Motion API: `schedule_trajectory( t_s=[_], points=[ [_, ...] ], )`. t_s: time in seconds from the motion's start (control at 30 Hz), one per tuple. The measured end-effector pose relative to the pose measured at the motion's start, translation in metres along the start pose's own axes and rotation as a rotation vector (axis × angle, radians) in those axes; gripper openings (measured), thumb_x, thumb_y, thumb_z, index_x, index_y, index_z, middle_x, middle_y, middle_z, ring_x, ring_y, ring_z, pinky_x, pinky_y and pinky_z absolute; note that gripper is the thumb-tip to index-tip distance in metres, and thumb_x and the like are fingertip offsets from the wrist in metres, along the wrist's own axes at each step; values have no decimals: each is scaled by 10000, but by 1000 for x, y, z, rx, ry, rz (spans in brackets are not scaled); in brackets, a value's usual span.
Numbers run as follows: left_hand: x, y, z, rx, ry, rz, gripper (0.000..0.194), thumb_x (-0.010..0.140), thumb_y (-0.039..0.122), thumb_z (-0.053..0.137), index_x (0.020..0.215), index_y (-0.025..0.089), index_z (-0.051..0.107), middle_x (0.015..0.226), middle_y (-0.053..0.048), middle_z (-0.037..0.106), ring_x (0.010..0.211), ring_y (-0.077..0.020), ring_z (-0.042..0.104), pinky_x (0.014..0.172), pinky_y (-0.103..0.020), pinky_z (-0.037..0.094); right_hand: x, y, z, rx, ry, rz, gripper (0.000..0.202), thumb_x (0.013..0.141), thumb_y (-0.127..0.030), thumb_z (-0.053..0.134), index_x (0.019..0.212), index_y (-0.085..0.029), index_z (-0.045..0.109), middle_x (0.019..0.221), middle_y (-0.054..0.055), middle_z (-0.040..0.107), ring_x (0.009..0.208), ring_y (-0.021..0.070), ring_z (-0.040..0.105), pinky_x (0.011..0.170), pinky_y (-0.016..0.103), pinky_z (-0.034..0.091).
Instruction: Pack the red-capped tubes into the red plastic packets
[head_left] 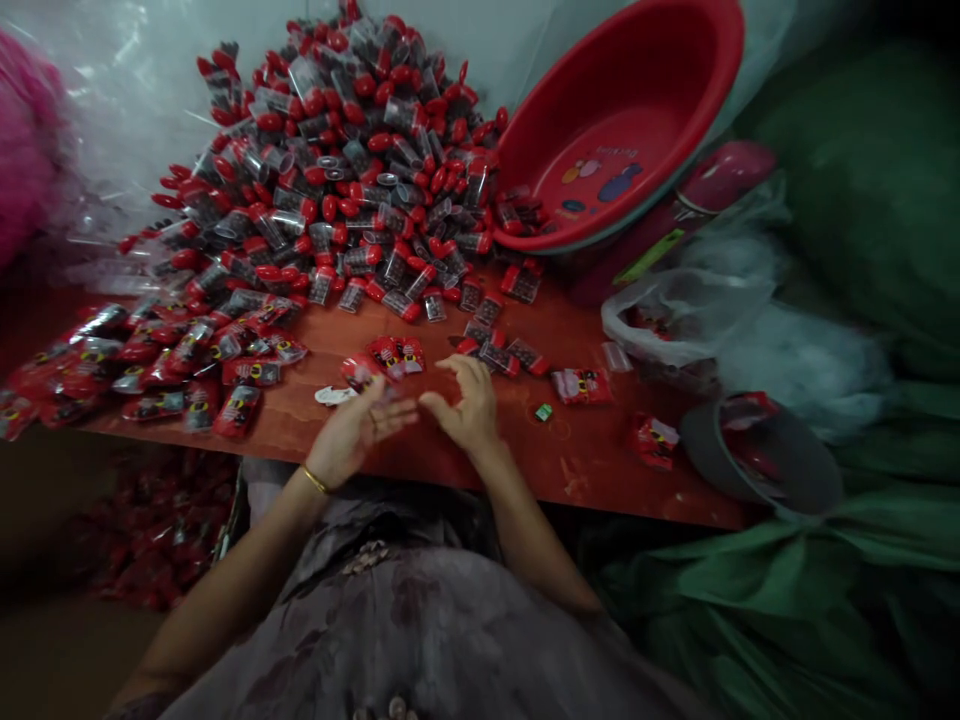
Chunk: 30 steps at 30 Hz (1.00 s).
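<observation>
My left hand [358, 430], with a gold bangle at the wrist, is over the table's front part, palm turned inward and fingers stretched out. Just past its thumb lie small red printed packets [397, 354]; blur hides whether the thumb touches the closest one. A white flat scrap [334, 396] is beside that hand. Facing it, my right hand [471, 405] has its thumb and fingers apart, and I see nothing in it. Beyond the right fingers are several small clear tubes with red caps [499, 355], filled with dark pieces. A red packet [582, 386] lies farther right.
A big heap of red-capped tubes [337, 170] covers the back. Filled red packets [180, 365] are piled at left. A red basin [600, 130] leans at back right, near a plastic bag [675, 310]. A grey bowl [716, 465] sits by the right edge.
</observation>
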<state>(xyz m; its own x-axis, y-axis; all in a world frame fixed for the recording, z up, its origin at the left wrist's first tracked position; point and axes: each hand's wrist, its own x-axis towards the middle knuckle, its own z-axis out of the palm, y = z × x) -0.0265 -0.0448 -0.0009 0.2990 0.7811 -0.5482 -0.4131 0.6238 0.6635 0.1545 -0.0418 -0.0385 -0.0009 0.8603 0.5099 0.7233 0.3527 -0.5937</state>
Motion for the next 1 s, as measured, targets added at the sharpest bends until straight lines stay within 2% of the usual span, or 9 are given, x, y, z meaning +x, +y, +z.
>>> schedule_trajectory(
  t_s=[0.17,0.23,0.3,0.4,0.5,0.63,0.8,0.93,1.0],
  points=[
    [14,71,-49,-66,348,392,504,778,651,465,801,168,609,939,-102,701,856,-201,669,793,-340,509,8,35,-4,-445,-136,135,406,867,-379,500,1186,-130,535,1200,181,580,1039,316,496,892,476,362],
    [12,71,-60,179,498,548,522,742,658,505,888,172,624,1031,-117,689,932,-239,654,846,-380,487,-3,44,-4,-505,-159,134,376,867,-322,496,1194,-142,536,1244,170,567,1023,313,502,888,476,353],
    [7,52,-63,626,599,691,489,674,592,633,942,182,644,1056,-120,688,1018,-278,620,921,-406,435,-16,48,-5,-501,-143,109,363,872,-305,484,1194,-145,536,1249,151,574,1018,299,510,889,450,360],
    [1,13,-60,1288,588,747,409,661,527,684,888,188,672,1089,-151,679,1102,-333,569,1027,-472,306,-32,49,-8,-451,-94,84,366,884,-337,469,1183,-137,538,1198,143,603,1027,281,516,883,410,383],
    [5,-10,-58,1566,598,756,327,790,477,569,872,177,668,1121,-172,665,1107,-324,572,1023,-473,300,-36,50,-8,-416,-71,81,368,885,-355,465,1174,-139,541,1166,146,614,1025,276,518,875,407,393],
    [12,-11,-61,1708,558,711,361,908,384,374,876,166,660,1039,-163,696,1034,-281,619,932,-409,399,-34,52,-7,-399,-65,87,363,878,-346,474,1173,-145,542,1166,143,616,1024,275,516,877,413,397],
    [-4,-5,-57,1854,435,661,359,866,165,349,1066,111,642,1186,-179,637,1166,-321,547,1023,-489,320,-34,53,-6,-391,-56,80,360,879,-355,476,1159,-141,553,1162,138,622,1013,275,523,885,407,398],
    [-7,6,-29,1764,492,820,405,875,298,418,1203,129,586,1287,-179,570,1269,-345,445,1070,-532,238,-33,52,-6,-386,-69,91,367,879,-358,470,1169,-148,549,1175,135,618,1020,276,519,883,407,393],
    [8,11,-11,1732,427,887,385,878,348,441,1189,193,606,1319,-142,554,1297,-324,415,1081,-517,229,-32,52,-6,-387,-70,98,368,878,-358,470,1171,-150,549,1177,132,617,1018,276,517,878,408,392]
  ],
)
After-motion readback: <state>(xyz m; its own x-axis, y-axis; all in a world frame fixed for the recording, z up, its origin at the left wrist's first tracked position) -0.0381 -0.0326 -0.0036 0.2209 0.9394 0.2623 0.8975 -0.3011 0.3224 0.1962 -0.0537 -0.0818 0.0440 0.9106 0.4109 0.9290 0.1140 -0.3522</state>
